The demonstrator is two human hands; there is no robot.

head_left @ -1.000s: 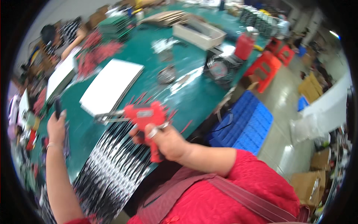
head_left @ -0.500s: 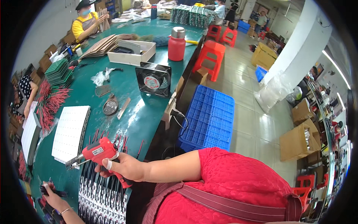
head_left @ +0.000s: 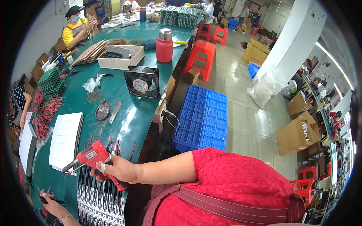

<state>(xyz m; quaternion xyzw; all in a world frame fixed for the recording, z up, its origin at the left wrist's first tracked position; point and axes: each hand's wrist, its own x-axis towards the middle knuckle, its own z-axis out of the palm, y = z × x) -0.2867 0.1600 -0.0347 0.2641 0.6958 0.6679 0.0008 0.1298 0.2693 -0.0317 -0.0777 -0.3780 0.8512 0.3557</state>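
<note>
Soldering gun (head_left: 92, 155), red with a metal nose, sits in the right grip (head_left: 120, 169), over the green desk (head_left: 79, 94). The right grip is curled snugly around the handle, and the bottom of the handle pokes out just below the fingers. The red body sticks out past the grip, up and to the left of it. Its metal nose points left and a bit down, near the close edge of a stack of white boards (head_left: 67, 139); I cannot tell if they touch. Below the gun are rows of thin black wires (head_left: 98, 203) with shiny white bits. The left grip (head_left: 54, 205) is low on the left, well apart from the gun. It is bent next to a dark thing (head_left: 42, 200), but I cannot tell how far open it is or if it holds that. Past the gun, a small round dish (head_left: 102, 112) and a flat metal strip (head_left: 115, 112) lie on the desk. Farther off stand a black fan (head_left: 142, 82) and a red bottle (head_left: 164, 50).
</note>
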